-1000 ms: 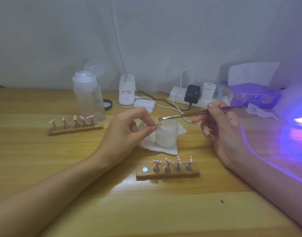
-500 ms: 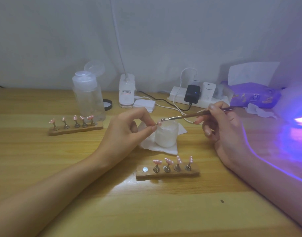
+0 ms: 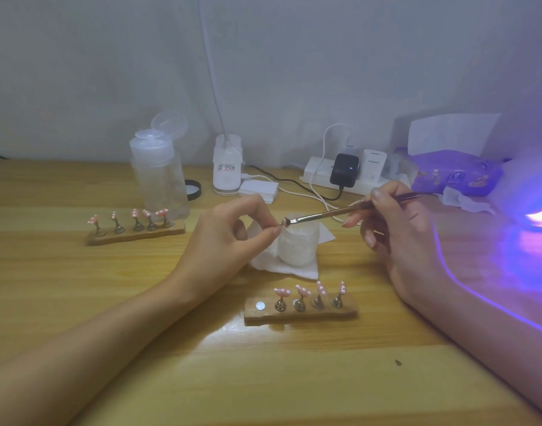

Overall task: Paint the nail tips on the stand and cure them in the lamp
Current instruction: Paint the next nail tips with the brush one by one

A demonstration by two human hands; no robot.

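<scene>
On the left of the desk [image 3: 63, 302] the far stand [image 3: 134, 234] carries five pink nail tips on their pegs, just in front of the clear pump bottle [image 3: 159, 179]; nearer the middle the left hand [image 3: 229, 241] pinches a single nail tip [image 3: 283, 223] between thumb and forefinger, held above the white jar [image 3: 297, 245] on its paper towel [image 3: 294, 271]; the brush [image 3: 334, 212] has dipped slightly over the last second, so its bristles now meet that tip rather than hovering just above it; I judge that the painting stroke on this piece is beginning; below, the near stand [image 3: 300, 315] shows four pink tips and one bare magnet [image 3: 259, 306] at its left end, most likely the held tip's place; the right hand [image 3: 395, 238] grips the brush handle like a pen, fingers curled round it; at the far right the curing lamp [image 3: 540, 210] glows violet, well apart from both stands, so curing is not yet under way for these.
</scene>
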